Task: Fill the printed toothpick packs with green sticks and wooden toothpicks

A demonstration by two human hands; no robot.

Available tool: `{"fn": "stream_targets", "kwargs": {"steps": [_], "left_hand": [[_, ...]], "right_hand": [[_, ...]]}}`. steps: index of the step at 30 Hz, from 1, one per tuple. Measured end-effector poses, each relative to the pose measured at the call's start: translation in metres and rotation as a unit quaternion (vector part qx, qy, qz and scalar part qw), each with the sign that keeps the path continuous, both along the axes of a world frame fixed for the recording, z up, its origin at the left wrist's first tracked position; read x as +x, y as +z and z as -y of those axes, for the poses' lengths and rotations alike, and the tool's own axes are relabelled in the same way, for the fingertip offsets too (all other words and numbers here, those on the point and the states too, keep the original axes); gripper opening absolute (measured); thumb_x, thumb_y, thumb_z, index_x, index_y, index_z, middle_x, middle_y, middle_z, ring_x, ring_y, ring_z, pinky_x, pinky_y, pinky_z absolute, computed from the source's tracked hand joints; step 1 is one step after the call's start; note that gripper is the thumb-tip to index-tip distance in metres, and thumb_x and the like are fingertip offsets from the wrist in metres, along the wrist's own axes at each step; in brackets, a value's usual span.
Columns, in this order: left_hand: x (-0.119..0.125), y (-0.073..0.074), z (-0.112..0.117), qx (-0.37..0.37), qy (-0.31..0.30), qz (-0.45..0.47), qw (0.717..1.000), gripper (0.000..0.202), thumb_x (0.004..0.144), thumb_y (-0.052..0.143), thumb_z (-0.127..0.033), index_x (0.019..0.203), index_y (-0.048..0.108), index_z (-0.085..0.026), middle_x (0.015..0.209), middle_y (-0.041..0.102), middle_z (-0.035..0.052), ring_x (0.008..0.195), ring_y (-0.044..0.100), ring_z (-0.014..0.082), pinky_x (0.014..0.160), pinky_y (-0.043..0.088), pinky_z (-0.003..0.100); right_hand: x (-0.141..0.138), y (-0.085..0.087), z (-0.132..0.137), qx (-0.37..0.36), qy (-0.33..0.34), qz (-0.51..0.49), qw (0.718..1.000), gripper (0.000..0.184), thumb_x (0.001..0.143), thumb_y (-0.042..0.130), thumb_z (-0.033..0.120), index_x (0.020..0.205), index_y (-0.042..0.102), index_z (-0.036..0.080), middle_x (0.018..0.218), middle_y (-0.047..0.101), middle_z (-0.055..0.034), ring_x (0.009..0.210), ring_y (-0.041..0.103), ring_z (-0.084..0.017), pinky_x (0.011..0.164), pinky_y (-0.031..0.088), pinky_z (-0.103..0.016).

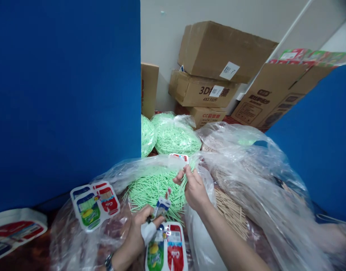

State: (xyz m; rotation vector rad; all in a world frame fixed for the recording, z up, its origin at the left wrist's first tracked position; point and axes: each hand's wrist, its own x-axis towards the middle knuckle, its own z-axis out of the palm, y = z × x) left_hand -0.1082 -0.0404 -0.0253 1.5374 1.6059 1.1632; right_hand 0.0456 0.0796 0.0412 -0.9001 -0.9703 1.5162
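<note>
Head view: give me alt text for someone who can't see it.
A person's right hand holds thin green sticks by a heap of more in clear plastic, while the left hand grips a small blue-and-white packet. Sprite-and-Cola trays lie nearby, brown sticks at right, cardboard boxes behind.

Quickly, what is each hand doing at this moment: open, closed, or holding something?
Left hand: closed, holding a small printed packet; its contents cannot be told.
Right hand: closed, holding thin green sticks.
</note>
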Motion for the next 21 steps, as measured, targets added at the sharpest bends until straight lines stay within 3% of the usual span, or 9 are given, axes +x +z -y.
{"fn": "stream_targets", "kwargs": {"steps": [3, 6, 11, 21], "left_hand": [[0.003, 0.006, 0.000, 0.028, -0.015, -0.041, 0.999, 0.035, 0.083, 0.062, -0.028, 0.058, 0.038, -0.020, 0.061, 0.042, -0.0042, 0.059, 0.043, 0.0133, 0.057, 0.033, 0.025], [0.007, 0.012, -0.001, 0.049, -0.026, -0.081, 0.995, 0.033, 0.086, 0.059, -0.028, 0.061, 0.040, -0.020, 0.063, 0.045, -0.0030, 0.061, 0.046, 0.0145, 0.059, 0.035, 0.025], [0.011, 0.014, -0.002, 0.074, -0.028, -0.103, 0.992, 0.026, 0.088, 0.057, -0.023, 0.066, 0.043, -0.020, 0.066, 0.048, -0.0016, 0.064, 0.050, 0.0155, 0.061, 0.037, 0.025], [0.016, 0.013, -0.004, 0.095, -0.017, -0.102, 0.990, 0.028, 0.087, 0.056, -0.020, 0.064, 0.040, -0.021, 0.063, 0.044, -0.0035, 0.059, 0.046, 0.0137, 0.057, 0.035, 0.024]], "right_hand": [[-0.006, 0.011, 0.016, 0.107, -0.037, 0.052, 0.992, 0.028, 0.091, 0.048, 0.051, 0.095, 0.047, 0.023, 0.069, 0.057, 0.0046, 0.072, 0.061, -0.015, 0.080, 0.050, -0.035], [-0.011, 0.017, 0.032, 0.180, -0.029, 0.073, 0.981, 0.022, 0.096, 0.041, 0.045, 0.095, 0.046, 0.024, 0.073, 0.057, 0.0032, 0.079, 0.061, -0.015, 0.088, 0.047, -0.037], [-0.017, 0.020, 0.045, 0.220, -0.021, 0.118, 0.968, 0.030, 0.098, 0.035, 0.041, 0.078, 0.047, 0.022, 0.073, 0.055, 0.0024, 0.078, 0.059, -0.014, 0.101, 0.038, -0.042], [-0.021, 0.009, 0.047, 0.301, -0.049, 0.124, 0.944, 0.021, 0.099, 0.035, 0.034, 0.086, 0.048, 0.024, 0.077, 0.050, 0.0033, 0.077, 0.058, -0.013, 0.102, 0.035, -0.045]]}}
